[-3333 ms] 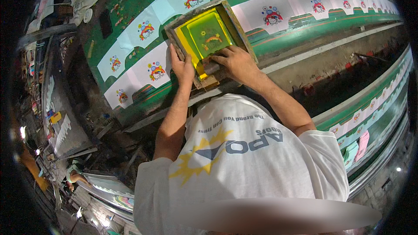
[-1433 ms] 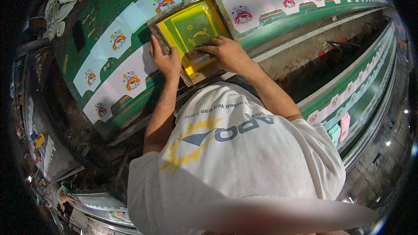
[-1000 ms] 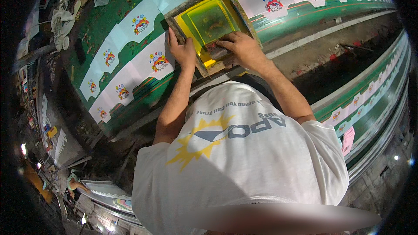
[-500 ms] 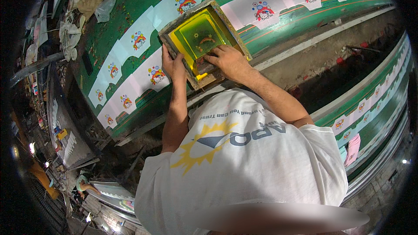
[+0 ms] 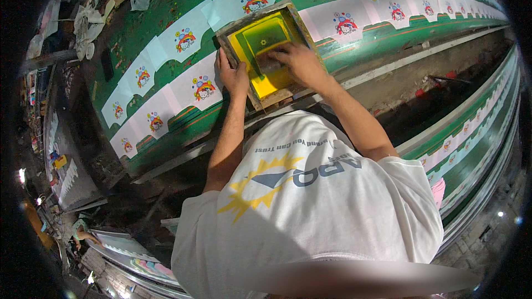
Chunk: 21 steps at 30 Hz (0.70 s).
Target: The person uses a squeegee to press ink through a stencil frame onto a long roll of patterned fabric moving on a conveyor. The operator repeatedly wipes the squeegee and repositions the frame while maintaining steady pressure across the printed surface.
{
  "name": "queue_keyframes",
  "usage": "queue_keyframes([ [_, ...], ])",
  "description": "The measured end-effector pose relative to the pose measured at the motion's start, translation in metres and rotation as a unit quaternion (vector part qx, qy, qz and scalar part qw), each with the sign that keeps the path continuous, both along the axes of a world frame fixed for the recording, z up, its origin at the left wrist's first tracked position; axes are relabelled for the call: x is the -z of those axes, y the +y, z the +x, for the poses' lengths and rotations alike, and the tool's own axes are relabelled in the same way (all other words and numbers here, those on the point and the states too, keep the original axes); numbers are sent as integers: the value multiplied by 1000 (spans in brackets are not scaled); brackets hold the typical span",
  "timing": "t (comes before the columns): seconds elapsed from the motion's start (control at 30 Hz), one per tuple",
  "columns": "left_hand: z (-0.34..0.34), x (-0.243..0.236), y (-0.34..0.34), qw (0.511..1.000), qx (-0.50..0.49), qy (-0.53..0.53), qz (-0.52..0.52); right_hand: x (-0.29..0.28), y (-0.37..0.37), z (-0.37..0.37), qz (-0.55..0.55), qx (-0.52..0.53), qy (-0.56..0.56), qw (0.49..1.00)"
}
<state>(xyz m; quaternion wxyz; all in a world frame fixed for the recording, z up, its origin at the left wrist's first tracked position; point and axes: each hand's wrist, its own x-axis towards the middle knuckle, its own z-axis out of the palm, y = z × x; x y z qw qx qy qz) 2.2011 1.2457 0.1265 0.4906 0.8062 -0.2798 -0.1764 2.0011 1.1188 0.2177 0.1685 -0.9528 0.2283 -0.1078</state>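
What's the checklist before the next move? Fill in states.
1. Left hand on frame: ok, at its left side.
2. Right hand inside frame: ok.
3. Right hand's grip on squeegee: cannot tell, fingers cover much of it.
4. Frame over pink row: ok.
5. Alignment with print beneath: cannot tell, hidden.
6. Pink-row print left of frame uncovered: ok.

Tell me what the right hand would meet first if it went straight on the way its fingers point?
Probably the wooden frame, near its left corner, across the yellow-green screen; depth is unclear, so the right hand might clear it.
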Motion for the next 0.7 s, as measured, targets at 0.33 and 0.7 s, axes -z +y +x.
queue_keyframes([
  [0.33, -2, 15, -3, 999, -6, 25, -36, -25, -82, 73, 67, -13, 96, 993],
  [0.7, -5, 18, -5, 999, -5, 11, -53, -12, -14, 17, 78, -8, 97, 992],
])
